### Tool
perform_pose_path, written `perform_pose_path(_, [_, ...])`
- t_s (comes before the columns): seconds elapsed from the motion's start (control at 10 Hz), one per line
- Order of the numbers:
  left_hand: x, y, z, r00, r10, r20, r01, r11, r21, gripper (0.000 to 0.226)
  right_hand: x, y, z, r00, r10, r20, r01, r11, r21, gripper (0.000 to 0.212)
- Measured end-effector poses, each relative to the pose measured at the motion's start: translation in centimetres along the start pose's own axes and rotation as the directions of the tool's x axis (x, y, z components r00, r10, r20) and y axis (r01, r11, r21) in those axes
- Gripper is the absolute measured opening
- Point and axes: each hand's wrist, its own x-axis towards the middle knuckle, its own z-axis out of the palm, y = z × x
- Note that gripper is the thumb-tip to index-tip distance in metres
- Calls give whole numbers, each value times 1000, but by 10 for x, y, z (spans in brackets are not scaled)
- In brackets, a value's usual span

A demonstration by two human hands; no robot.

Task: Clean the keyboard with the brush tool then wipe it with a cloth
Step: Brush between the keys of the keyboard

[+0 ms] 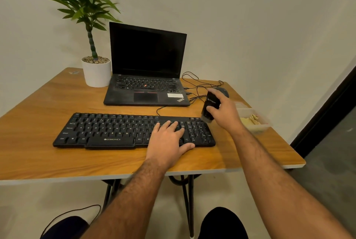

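L hand (169, 138) lies flat, fingers straight, on keyboard (107, 130) right section. R hand (224, 112) grips brush tool (210, 103) above kbd's top-right corner.

Brush tool (209, 106) motion-blurred; mouse (223, 90) half hidden behind right hand (224, 112).

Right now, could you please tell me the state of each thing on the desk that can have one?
laptop: lid open, screen dark.
keyboard: flat on the table, cable attached.
brush tool: lifted, held over the keyboard's right end.
right hand: grips the brush tool.
left hand: flat, pressing the keyboard.
plastic container: uncovered, yellow cloth inside.
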Motion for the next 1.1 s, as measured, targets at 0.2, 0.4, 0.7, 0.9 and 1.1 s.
perform_pose_path(0.2, [-1,0,-1,1000,0,-4,0,1000,-3,75,-6,4,6,987,-84,139,88,996,-21,67])
perform_pose_path(0.4, [-1,0,-2,1000,0,-4,-1,1000,-12,75,1,-9,-1,999,-42,13,44,982,-184,65])
perform_pose_path(0.7, [0,0,0,1000,10,1,-10,1000,-10,76,14,-7,-5,998,57,18,-50,955,-294,67])
perform_pose_path(0.9, [-1,0,-1,1000,6,-6,-6,1000,-14,75,8,-11,17,992,103,-79,-97,993,72,67])
perform_pose_path(1.1, [-1,0,-1,1000,6,0,-6,1000,-15,76,3,-8,10,993,121,-3,-121,992,-28,70])
